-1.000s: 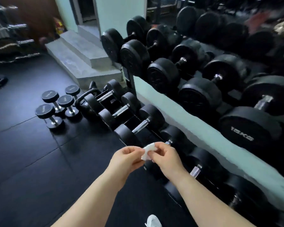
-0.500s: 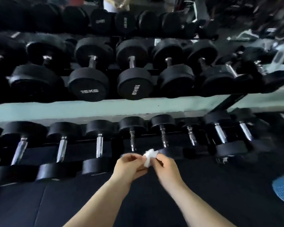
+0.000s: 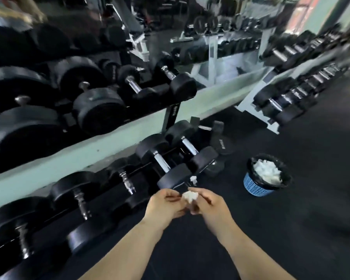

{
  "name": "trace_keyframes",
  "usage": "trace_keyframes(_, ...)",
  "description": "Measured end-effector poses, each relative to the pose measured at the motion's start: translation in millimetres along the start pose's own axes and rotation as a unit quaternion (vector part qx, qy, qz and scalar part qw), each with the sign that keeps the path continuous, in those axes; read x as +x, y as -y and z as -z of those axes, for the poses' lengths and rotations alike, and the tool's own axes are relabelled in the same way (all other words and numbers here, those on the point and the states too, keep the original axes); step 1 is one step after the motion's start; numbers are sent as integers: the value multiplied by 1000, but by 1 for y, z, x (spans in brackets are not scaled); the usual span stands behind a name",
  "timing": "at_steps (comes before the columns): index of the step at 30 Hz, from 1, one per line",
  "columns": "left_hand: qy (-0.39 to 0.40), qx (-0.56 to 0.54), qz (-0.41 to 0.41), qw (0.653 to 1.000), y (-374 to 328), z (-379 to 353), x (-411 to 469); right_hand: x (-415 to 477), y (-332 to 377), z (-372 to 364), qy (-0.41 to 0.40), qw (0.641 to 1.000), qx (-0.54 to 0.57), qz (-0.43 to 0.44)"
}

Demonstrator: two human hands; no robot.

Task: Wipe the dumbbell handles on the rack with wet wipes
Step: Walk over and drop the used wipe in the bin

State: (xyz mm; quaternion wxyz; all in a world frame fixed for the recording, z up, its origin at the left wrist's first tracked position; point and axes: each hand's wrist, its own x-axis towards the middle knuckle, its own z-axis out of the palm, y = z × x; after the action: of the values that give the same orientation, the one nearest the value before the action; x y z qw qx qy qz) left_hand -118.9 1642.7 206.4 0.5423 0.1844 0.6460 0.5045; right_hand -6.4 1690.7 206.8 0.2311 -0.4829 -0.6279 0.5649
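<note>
A small crumpled white wet wipe sits between my two hands, in front of the lower rack's right end. My left hand pinches its left side and my right hand pinches its right side. Black dumbbells with chrome handles fill the lower shelf of the rack, the nearest handle just above my hands. Larger dumbbells line the upper shelf.
A blue basket with a black liner, full of used white wipes, stands on the black floor right of my hands. A loose dumbbell lies by the rack's end. Another rack stands at the right, and mirrors run behind.
The view has swung right along the rack to its right end, bringing the blue basket into sight. Both hands still hold the wipe between them.
</note>
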Motion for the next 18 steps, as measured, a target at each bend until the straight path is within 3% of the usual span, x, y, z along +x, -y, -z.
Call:
trace_keyframes(5, 52, 96, -38, 993, -18, -72, 71, 57, -15, 76, -13, 997, 66, -48)
trace_keyframes(10, 112, 240, -52, 963, -34, -140, 167, 136, -37, 142, -64, 990, 48, -116)
trace_keyframes(13, 131, 316, -87, 936, -58, -178, 226, 190, -57, 191, -136, 977, 48, -157)
trace_keyframes(18, 184, 375, -100, 903, -110, -232, 305, 253, -90, 289, -298, 920, 95, -238)
